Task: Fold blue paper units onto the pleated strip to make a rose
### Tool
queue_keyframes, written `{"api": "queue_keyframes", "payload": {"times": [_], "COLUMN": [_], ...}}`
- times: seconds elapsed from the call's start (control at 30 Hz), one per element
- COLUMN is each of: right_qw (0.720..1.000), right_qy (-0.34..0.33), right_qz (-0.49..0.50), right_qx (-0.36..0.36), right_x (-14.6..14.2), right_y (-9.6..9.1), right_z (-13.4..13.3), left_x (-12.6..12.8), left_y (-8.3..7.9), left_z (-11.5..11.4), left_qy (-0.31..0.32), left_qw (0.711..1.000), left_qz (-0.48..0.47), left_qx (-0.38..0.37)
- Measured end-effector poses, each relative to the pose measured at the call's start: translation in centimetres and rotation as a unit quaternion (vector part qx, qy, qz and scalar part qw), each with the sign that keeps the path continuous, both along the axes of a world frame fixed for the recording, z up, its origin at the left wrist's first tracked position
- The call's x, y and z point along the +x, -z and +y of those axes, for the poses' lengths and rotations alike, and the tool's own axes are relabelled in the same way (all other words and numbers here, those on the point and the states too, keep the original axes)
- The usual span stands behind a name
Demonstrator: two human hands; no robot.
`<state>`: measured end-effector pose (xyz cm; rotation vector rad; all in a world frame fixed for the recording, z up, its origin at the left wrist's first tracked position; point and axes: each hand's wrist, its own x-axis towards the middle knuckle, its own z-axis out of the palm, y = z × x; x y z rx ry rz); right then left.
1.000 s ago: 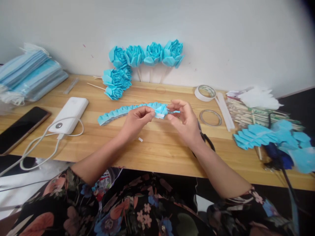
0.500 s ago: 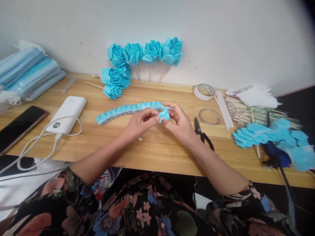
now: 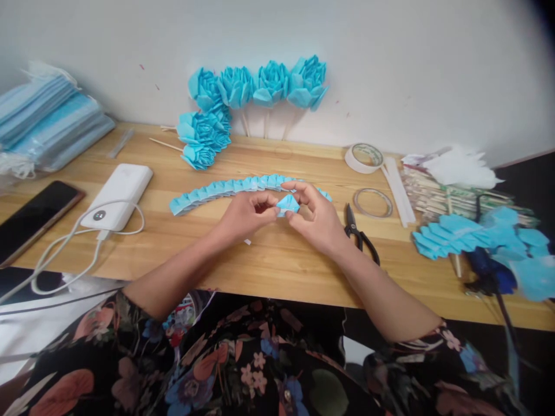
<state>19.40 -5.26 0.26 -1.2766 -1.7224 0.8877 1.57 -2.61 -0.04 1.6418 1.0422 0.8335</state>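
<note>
A small folded blue petal (image 3: 288,203) is pinched between my two hands above the middle of the table. My left hand (image 3: 250,215) grips its left edge between thumb and fingers. On its right side, my right hand (image 3: 315,215) holds it with the thumb below and the index finger arched over. Just behind the hands lies a curved row of overlapping folded blue petals (image 3: 217,189), partly covered by my right hand. Black-handled scissors (image 3: 356,231) rest to the right of my right wrist.
Blue flowers on sticks (image 3: 271,84) lean on the wall. Tape roll (image 3: 364,158), a thin ring (image 3: 373,203), white strips (image 3: 399,193), sticks (image 3: 429,193) and blue folded pieces (image 3: 455,234) lie right. Face masks (image 3: 52,124), a power bank (image 3: 124,193) and a phone (image 3: 34,219) sit left.
The blue petal has tilted slightly between my fingers, so its pointed top and lower fold show more. Both hands keep their grip. The camera view has shifted a little.
</note>
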Motion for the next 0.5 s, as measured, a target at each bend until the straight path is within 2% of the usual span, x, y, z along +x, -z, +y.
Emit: {"api": "queue_keyframes", "payload": {"times": [0.17,0.27,0.37,0.43,0.5], "right_qw": [1.000,0.997,0.979,0.963,0.953], "right_qy": [-0.015,0.010,0.071,0.071,0.052], "right_qz": [0.019,0.031,-0.047,-0.120,-0.170], "right_qx": [0.011,0.076,0.187,0.232,0.244], "right_x": [0.58,0.90,0.77,0.50,0.27], "right_y": [0.51,0.22,-0.32,-0.48,-0.36], "right_z": [0.39,0.20,-0.29,-0.49,-0.48], "left_x": [-0.17,-0.30,-0.31,-0.23,-0.13], "left_y": [-0.09,-0.06,0.13,0.34,0.52], "left_z": [0.19,0.36,0.44,0.42,0.37], "left_qy": [-0.020,-0.061,-0.087,-0.086,-0.084], "left_qw": [0.999,0.996,0.994,0.993,0.991], "left_qz": [-0.026,-0.053,-0.060,-0.075,-0.096], "left_qx": [-0.020,-0.030,-0.032,-0.036,-0.041]}}
